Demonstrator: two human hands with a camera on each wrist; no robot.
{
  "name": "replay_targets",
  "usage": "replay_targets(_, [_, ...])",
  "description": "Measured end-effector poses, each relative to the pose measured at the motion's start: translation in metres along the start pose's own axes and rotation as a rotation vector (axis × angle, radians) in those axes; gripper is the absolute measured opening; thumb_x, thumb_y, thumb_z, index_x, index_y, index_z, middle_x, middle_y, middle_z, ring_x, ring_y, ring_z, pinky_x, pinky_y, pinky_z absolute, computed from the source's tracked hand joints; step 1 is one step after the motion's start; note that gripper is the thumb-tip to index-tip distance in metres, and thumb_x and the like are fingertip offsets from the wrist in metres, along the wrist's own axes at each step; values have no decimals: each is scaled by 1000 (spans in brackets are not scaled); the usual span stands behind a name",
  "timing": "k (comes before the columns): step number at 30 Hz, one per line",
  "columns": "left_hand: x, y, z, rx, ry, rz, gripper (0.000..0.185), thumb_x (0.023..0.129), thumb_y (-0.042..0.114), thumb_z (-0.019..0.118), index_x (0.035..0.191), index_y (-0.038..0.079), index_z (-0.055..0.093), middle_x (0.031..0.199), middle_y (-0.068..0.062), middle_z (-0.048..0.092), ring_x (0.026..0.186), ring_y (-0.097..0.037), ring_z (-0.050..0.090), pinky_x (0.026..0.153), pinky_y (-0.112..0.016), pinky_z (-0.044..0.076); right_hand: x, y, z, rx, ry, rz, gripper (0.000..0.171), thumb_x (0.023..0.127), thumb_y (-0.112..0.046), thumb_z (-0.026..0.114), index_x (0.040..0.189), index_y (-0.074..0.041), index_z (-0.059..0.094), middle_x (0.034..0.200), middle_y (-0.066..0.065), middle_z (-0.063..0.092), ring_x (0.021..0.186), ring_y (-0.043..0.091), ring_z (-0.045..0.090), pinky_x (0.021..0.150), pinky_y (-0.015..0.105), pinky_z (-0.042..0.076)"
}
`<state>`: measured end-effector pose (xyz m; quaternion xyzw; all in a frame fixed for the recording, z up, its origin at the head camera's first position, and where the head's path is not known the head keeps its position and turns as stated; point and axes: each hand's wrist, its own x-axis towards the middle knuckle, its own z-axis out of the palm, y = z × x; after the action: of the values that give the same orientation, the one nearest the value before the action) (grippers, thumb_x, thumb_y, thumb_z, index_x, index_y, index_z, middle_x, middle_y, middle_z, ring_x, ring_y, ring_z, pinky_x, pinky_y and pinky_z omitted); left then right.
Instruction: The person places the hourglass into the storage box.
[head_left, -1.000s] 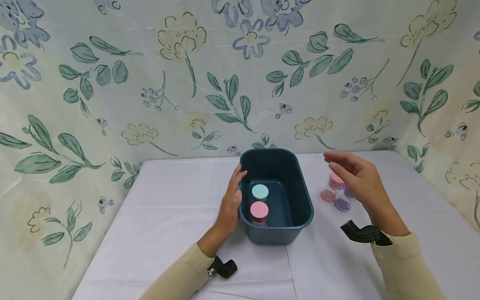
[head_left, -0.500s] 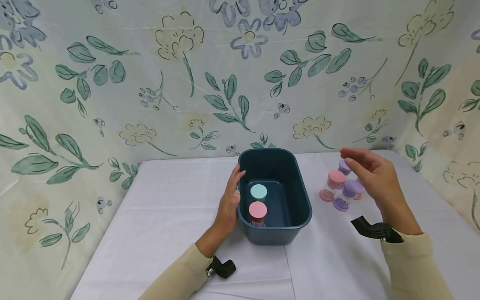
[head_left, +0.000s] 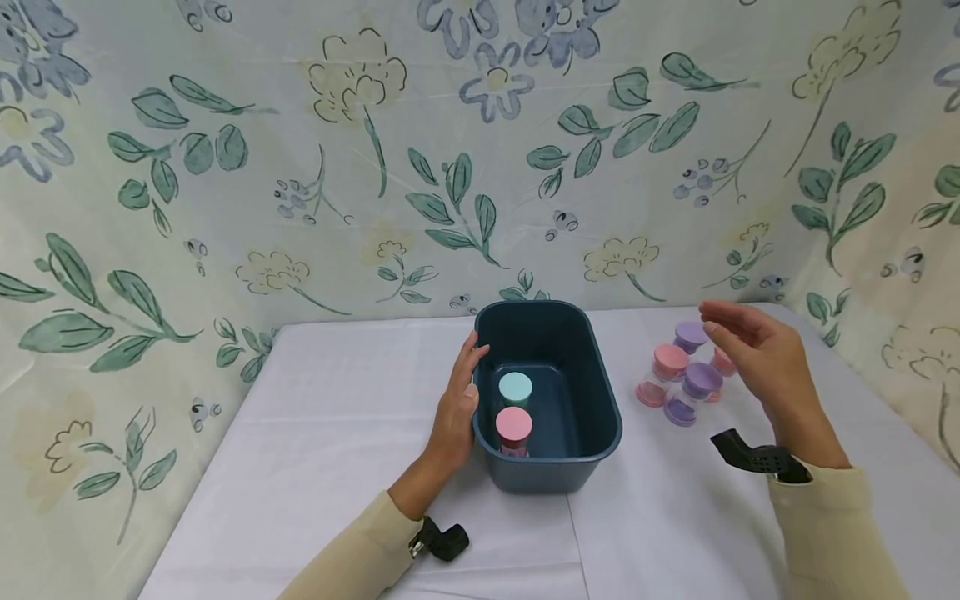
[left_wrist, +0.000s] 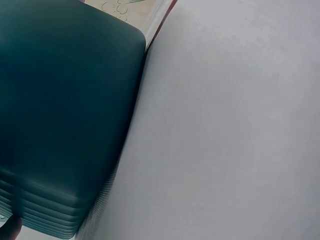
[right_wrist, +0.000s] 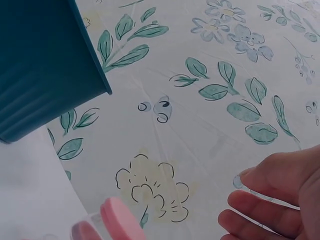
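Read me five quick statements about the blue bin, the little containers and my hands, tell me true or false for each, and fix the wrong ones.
1. The left hand touches the blue bin. True.

2. A mint-topped container and a pink-topped container are inside the bin. True.

3. The right hand grips the mint-topped container. False: that hand holds nothing, and the mint-topped container is in the bin.

4. Purple-topped containers stand to the right of the bin. True.

5. Every container outside the bin has a purple top. False: there are pink tops out there too.
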<state>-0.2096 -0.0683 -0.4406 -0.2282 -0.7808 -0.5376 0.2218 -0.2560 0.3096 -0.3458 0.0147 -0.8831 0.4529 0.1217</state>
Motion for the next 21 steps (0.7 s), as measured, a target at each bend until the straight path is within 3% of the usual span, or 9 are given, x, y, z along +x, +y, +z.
replay_targets(9, [0,0,1,-2,3,9,54,98,28,24,151,16,30,161,-2,14,147,-21,14,111,-62,18,5,21,-9,-36,69,89,60,90,-56,53,143,-28,48,143,2,50,127,24,50,103,43,41])
replay_targets(14, [0,0,1,-4,-1,6,54,98,27,25,151,16,31,161,-2,14,147,-22,13,111,-62,16,5,33,-15,-4,71,119,60,90,-53,56,143,-29,47,143,2,51,128,22,50,105,49,37])
replay_targets(21, [-1,1,1,-4,1,4,54,98,27,26,151,17,31,161,0,14,147,-21,13,111,-62,16,6,42,-16,-44,-8,89,69,90,-54,56,147,-20,41,147,15,42,134,38,39,100,58,38])
